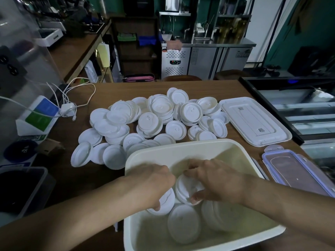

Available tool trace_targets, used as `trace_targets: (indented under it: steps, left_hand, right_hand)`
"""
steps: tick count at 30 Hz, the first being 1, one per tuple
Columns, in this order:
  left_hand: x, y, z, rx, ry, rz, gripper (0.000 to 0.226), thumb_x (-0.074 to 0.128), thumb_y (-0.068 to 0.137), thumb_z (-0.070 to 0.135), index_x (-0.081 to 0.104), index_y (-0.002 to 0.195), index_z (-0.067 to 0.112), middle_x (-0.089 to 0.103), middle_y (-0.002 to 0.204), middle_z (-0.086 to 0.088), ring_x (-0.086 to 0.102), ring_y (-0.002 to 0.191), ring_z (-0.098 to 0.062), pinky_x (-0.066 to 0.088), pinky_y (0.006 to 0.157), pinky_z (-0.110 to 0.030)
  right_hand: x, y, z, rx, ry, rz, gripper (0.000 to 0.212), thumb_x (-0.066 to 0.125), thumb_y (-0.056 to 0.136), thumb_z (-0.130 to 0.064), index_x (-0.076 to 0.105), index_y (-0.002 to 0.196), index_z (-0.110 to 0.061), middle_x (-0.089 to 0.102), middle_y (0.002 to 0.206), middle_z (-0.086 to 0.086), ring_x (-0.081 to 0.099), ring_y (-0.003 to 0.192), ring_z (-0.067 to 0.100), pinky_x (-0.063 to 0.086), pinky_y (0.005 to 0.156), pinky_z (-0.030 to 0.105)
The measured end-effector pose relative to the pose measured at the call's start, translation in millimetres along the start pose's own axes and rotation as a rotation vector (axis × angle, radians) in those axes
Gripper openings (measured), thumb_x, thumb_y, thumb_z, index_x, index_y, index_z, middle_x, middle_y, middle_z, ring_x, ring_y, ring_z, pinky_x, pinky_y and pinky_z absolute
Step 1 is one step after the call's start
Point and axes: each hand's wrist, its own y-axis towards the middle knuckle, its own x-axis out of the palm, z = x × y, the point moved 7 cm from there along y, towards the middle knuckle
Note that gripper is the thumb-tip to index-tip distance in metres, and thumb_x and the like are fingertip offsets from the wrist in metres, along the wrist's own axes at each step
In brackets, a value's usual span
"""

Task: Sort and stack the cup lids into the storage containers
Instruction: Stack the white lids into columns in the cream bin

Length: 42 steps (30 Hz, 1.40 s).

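A cream storage container (181, 147) stands at the table's near edge with several white cup lids inside. Both my hands reach into it. My right hand (215, 180) grips a stack of lids (188, 189), fingers curled over its far rim and thumb on the near rim. My left hand (154, 183) holds another lid stack (165, 203) beside it, thumb hooked on its lower edge. More lid stacks (183, 225) lie on the container floor. Beyond the container, a big loose pile of white lids (150, 120) covers the middle of the wooden table.
A white container cover (253, 122) lies at the right of the pile, and a clear cover with purple clips (297, 167) lies nearer. A charger with white cables (68, 108) and a blue-green card stand (38, 115) sit at left. A dark bin (21, 187) stands at lower left.
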Motion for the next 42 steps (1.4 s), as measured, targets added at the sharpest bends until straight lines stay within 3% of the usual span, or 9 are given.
trace_targets:
  steps: [6,9,12,20,24,29,32,35,42]
  left_hand:
    - [-8.0,-10.4,3.6,0.065,-0.068,0.067,0.041,0.074,0.091,0.044,0.055,0.121,0.023,0.036,0.101,0.009,0.044,0.094,-0.019,0.034,0.066,-0.033]
    - [-23.0,-19.5,3.6,0.152,-0.151,0.144,0.038,0.068,0.093,0.055,0.055,0.119,0.03,0.04,0.102,0.016,0.047,0.1,-0.004,0.034,0.068,-0.029]
    - [-53.4,-32.1,-3.9,0.229,-0.299,0.248,0.033,0.066,0.093,0.06,0.059,0.115,0.037,0.052,0.1,0.02,0.048,0.093,0.013,0.036,0.069,-0.012]
    - [-101.6,-25.7,-88.7,0.156,-0.647,0.643,0.009,0.081,0.087,0.038,0.076,0.093,0.033,0.07,0.078,0.016,0.068,0.074,-0.006,0.048,0.065,-0.013]
    - [-86.7,14.5,-121.6,0.097,-0.596,0.64,0.015,0.081,0.088,0.036,0.075,0.099,0.028,0.071,0.082,0.013,0.066,0.077,-0.006,0.05,0.069,-0.013]
    - [-66.0,61.8,-126.8,0.119,-0.472,0.541,0.044,0.077,0.082,0.057,0.064,0.121,0.043,0.058,0.104,0.026,0.056,0.099,0.005,0.051,0.084,-0.022]
    - [-63.9,78.8,-117.7,0.134,-0.421,0.529,0.058,0.078,0.079,0.062,0.057,0.131,0.045,0.053,0.109,0.027,0.048,0.101,0.01,0.043,0.082,-0.019]
    - [-63.2,93.6,-110.1,0.105,-0.311,0.529,0.066,0.072,0.077,0.07,0.051,0.136,0.046,0.052,0.123,0.024,0.05,0.114,-0.001,0.048,0.09,-0.031]
    - [-51.1,111.0,-101.2,0.065,-0.132,0.489,0.07,0.066,0.083,0.07,0.053,0.139,0.03,0.049,0.131,0.008,0.051,0.123,-0.015,0.039,0.093,-0.032]
  right_hand:
    - [-16.8,-12.4,10.0,0.003,0.126,0.106,0.081,0.07,0.081,-0.068,0.044,0.15,-0.035,0.04,0.155,-0.018,0.051,0.133,0.014,0.042,0.101,0.029]
    - [-37.1,-25.1,10.4,-0.006,0.148,0.168,0.062,0.071,0.082,-0.066,0.058,0.134,-0.034,0.06,0.12,-0.018,0.059,0.107,0.007,0.047,0.087,0.026]
    - [-68.1,-36.8,13.0,-0.049,0.259,0.305,0.042,0.076,0.083,-0.059,0.066,0.115,-0.033,0.063,0.096,-0.017,0.062,0.087,0.006,0.051,0.075,0.026]
    - [-115.6,-11.7,34.6,-0.131,0.57,0.51,0.017,0.083,0.086,-0.034,0.073,0.098,-0.028,0.07,0.085,-0.011,0.066,0.077,0.013,0.044,0.06,0.012]
    - [-117.2,25.7,62.3,-0.084,0.562,0.527,0.025,0.086,0.083,-0.028,0.073,0.104,-0.027,0.069,0.088,-0.012,0.064,0.078,0.009,0.044,0.061,0.012]
    - [-100.4,84.9,98.8,-0.053,0.393,0.403,0.047,0.089,0.078,-0.028,0.069,0.121,-0.025,0.066,0.105,-0.009,0.06,0.087,0.003,0.044,0.071,0.008]
    - [-81.9,114.0,117.8,-0.027,0.309,0.313,0.066,0.089,0.076,-0.034,0.062,0.135,-0.024,0.065,0.121,-0.007,0.059,0.099,0.008,0.05,0.082,0.018]
    - [-65.0,131.5,124.4,-0.022,0.277,0.247,0.078,0.089,0.073,-0.038,0.053,0.141,-0.029,0.057,0.127,-0.008,0.056,0.11,0.014,0.054,0.09,0.038]
    - [-41.8,149.2,122.9,-0.093,0.216,0.249,0.088,0.085,0.071,-0.054,0.041,0.146,-0.04,0.043,0.137,-0.018,0.051,0.123,0.011,0.054,0.091,0.042]
